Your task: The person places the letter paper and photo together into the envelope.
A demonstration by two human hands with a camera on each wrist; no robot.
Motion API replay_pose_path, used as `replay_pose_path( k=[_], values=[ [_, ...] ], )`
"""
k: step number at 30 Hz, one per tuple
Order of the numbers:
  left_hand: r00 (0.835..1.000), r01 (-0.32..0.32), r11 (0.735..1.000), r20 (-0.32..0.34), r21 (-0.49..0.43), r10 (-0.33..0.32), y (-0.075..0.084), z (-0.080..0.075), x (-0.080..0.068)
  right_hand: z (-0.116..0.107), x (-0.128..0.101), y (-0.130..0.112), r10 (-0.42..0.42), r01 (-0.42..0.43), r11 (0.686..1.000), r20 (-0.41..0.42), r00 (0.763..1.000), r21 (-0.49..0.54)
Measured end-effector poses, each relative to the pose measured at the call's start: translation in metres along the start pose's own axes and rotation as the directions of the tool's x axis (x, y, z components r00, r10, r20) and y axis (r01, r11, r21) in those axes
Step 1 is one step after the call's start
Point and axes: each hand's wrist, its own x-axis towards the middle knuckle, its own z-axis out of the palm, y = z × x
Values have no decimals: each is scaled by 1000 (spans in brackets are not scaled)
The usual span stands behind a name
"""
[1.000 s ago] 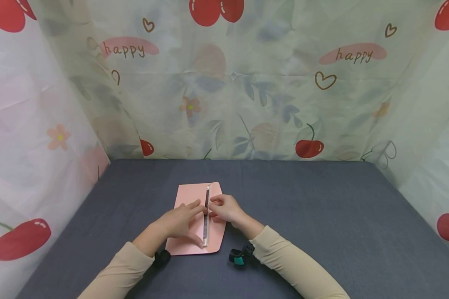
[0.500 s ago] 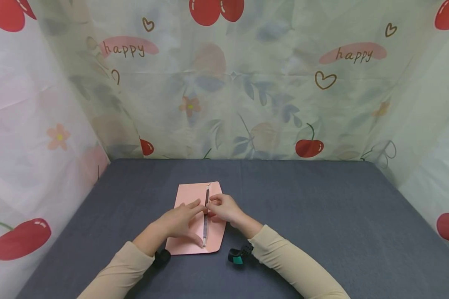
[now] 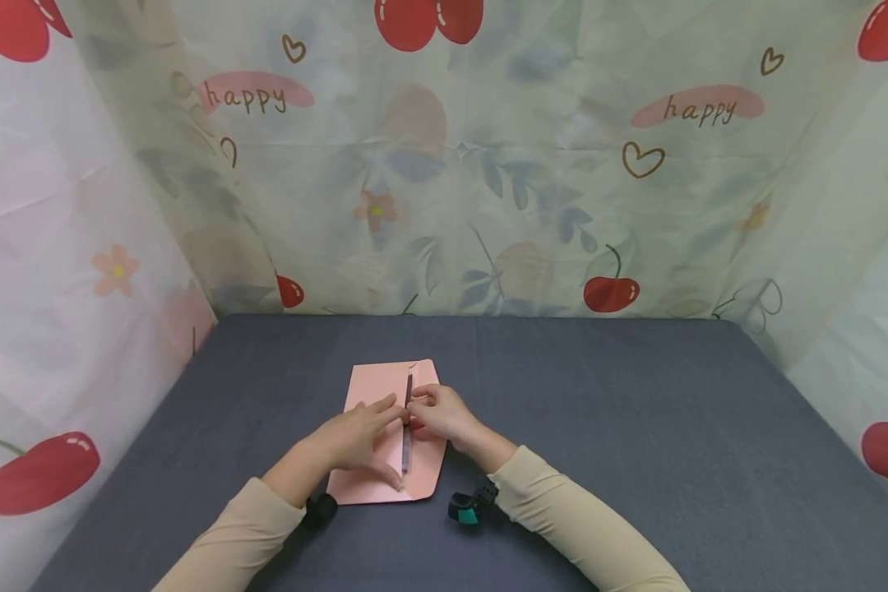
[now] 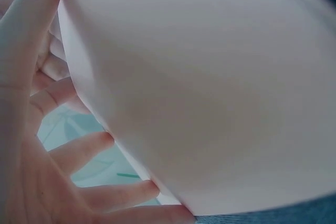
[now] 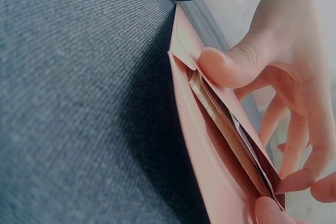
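Observation:
A pink envelope [image 3: 373,485] lies on the dark grey table [image 3: 636,427], its long opening showing as a thin dark slit [image 3: 407,427]. My left hand [image 3: 381,432] rests flat on the envelope, fingers straight and spread. The left wrist view is filled by the envelope's pink face [image 4: 210,77], with the left fingers [image 4: 79,150] at its edge. My right hand [image 3: 423,411] pinches the lip of the opening. In the right wrist view its thumb [image 5: 231,66] lies on the envelope's edge [image 5: 181,103], and folded sheets [image 5: 231,129] sit inside the mouth.
Cherry-print curtains [image 3: 488,181] wall in the table at the back and on both sides. A black wrist camera [image 3: 318,511] sits at my left cuff and a black-and-teal one [image 3: 468,506] at my right cuff. Bare cloth stretches to the right of the envelope.
The white edge that showed along the envelope's opening has slipped out of sight, leaving a shorter, darker slit. Both hands have stayed almost where they were.

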Motion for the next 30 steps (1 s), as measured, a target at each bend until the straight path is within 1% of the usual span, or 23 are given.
replay_pose_path(
  k=[13, 21, 30],
  values=[
    [1000, 4, 1000, 2, -4, -4, 1, 0, 0, 0, -2, 1, 17, -17, 999, 10, 1000, 43],
    [1000, -2, 1000, 16, -12, 3, -1, 0, 0, 1, -2, 2, 26, -28, 998, 25, 999, 60],
    [1000, 14, 1000, 23, -18, -13, 0, -1, -1, -1, -1, 3, 27, -30, 997, 38, 999, 78]
  ],
)
